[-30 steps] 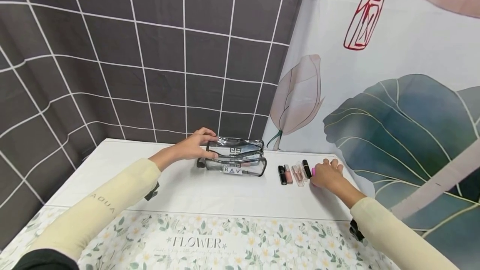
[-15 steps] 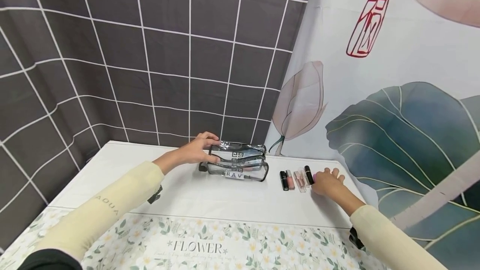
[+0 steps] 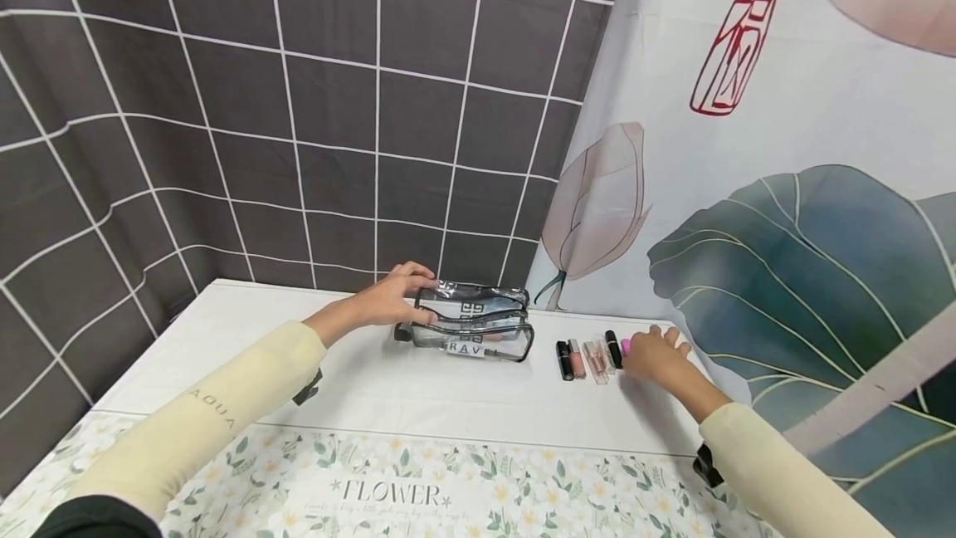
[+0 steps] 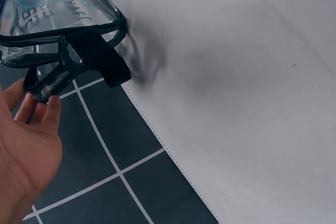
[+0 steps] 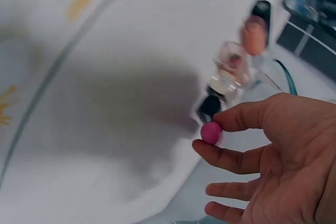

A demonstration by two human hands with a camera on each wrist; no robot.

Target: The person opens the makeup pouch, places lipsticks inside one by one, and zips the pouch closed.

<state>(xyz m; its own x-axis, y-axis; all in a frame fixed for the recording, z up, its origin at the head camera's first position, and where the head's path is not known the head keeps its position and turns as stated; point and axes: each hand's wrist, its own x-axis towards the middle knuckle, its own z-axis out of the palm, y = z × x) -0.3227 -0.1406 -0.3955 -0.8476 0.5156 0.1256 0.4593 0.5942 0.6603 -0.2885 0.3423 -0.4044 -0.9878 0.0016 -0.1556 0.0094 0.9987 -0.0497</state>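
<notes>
In the head view my left hand point(image 3: 392, 295) holds the left end of a clear zip bag point(image 3: 508, 347) with black piping and printed letters. The left wrist view shows the fingers and thumb at the bag's black-trimmed end point(image 4: 50, 80), beside a black tab point(image 4: 102, 59). My right hand point(image 3: 660, 357) is at the right end of a row of lip cosmetics. Its thumb and index finger pinch a small item with a round pink end point(image 5: 211, 132); the rest of that item is hidden. Close by lies a black tube point(image 3: 613, 349).
Left of it lie clear pinkish tubes point(image 3: 596, 361), a peach tube point(image 3: 577, 360) and a black tube point(image 3: 563, 361). The white table point(image 3: 358, 393) has a flower-print cover point(image 3: 463, 471) in front. A dark grid cloth point(image 3: 329, 164) hangs behind.
The head view has tipped up slightly, so the scene sits lower. My right hand has shifted a little rightward, and more of the pink end shows. The left hand keeps its hold on the bag.
</notes>
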